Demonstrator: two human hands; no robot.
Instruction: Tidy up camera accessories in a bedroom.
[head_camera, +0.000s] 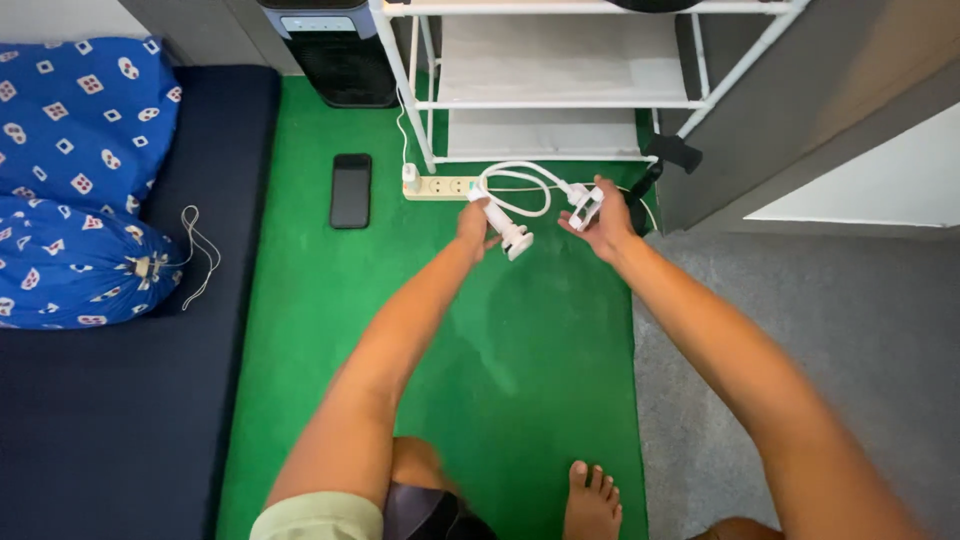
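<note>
Foot (590, 500) and knee lowest in frame, on green mat (540, 380). Both hands out front: left hand (476, 226) closed on the base end of a white gooseneck holder (520, 200), right hand (600, 222) gripping its clamp end. Looks light, bendy but springy; hold the rigid ends, not the loop. Power strip (445, 187) behind it, phone (351, 190) left, white rack (560, 90), blue pillows (80, 180), grey floor.
</note>
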